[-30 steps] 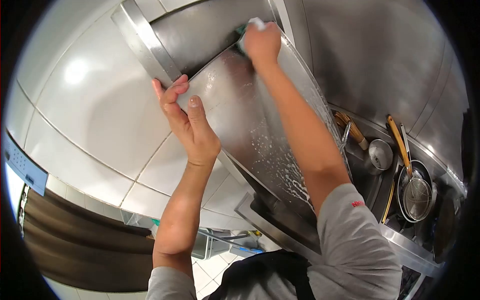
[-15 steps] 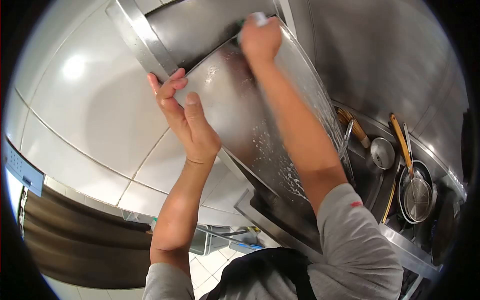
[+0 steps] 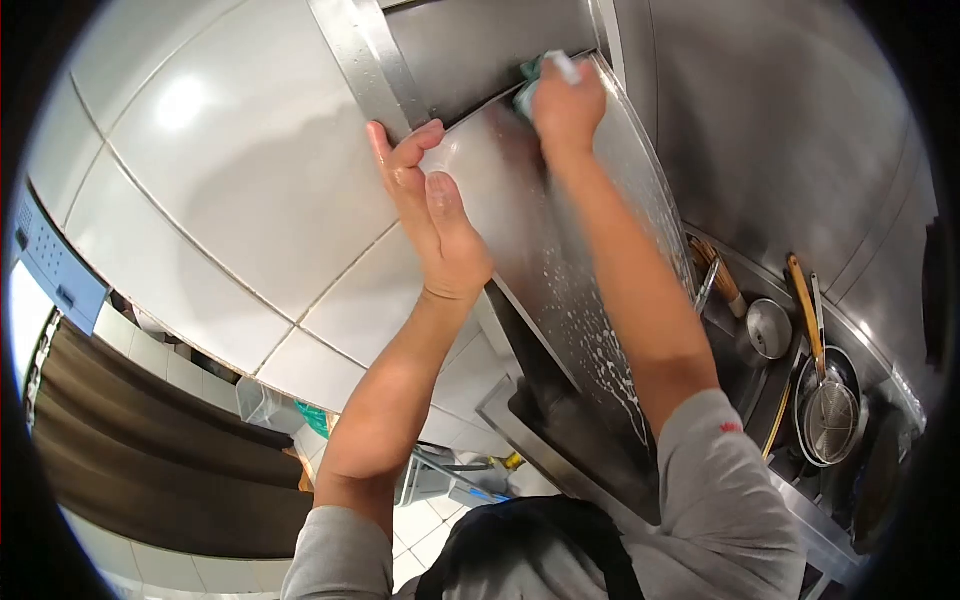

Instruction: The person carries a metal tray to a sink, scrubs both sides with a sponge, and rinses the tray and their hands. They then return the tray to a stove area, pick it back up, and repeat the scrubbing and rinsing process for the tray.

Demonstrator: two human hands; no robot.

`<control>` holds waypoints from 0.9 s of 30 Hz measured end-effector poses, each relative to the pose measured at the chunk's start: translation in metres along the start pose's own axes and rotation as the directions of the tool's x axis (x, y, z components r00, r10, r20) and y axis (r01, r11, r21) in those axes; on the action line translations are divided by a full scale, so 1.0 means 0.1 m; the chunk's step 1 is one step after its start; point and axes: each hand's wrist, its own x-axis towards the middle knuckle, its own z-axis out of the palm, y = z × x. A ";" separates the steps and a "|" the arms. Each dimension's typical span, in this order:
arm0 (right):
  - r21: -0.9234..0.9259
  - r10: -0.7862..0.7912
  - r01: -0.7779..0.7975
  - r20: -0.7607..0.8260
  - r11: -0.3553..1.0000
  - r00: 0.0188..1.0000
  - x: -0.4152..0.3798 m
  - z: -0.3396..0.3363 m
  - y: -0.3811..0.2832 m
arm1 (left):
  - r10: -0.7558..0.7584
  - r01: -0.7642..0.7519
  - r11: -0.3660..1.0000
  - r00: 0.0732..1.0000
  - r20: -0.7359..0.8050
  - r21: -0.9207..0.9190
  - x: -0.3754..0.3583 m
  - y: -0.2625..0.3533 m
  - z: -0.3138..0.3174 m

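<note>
A large flat stainless steel panel (image 3: 520, 225) leans at a slant against the wall, with white suds on its lower part and wet streaks down its right side. At its top edge, my right hand (image 3: 568, 110) is closed around a green and white cloth (image 3: 530, 88), pressed to the metal. My left hand (image 3: 440, 225) is at the panel's left edge, palm turned toward it and fingers apart. Whether the left palm bears on the edge, I cannot make out.
White tiles (image 3: 230, 210) cover the left wall; a steel bracket (image 3: 375, 70) runs above. At right, a wire strainer (image 3: 831, 418), a metal ladle bowl (image 3: 768, 330) and a bamboo brush (image 3: 728, 285) lie by the sink. A brown curtain (image 3: 150, 460) hangs lower left.
The camera view has shifted, so everything sits farther right. My right hand stays at the panel's top edge, and more of the cloth shows. My left hand keeps its place by the left edge.
</note>
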 end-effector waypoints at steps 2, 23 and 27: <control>0.089 -0.093 0.090 0.032 0.992 0.995 -0.42 -0.10 -0.16 | -0.010 0.009 1.000 1.000 -0.015 -0.026 -0.03 0.05 0.02; -0.089 -0.164 0.272 0.606 0.958 0.778 -2.17 -2.66 0.96 | 0.126 -0.124 0.978 0.992 -0.003 -0.167 -0.08 0.01 0.05; -0.392 0.218 -0.092 0.292 0.916 0.931 -2.80 -3.47 1.56 | 0.072 -0.067 0.982 0.997 0.026 -0.175 -0.11 -0.01 0.03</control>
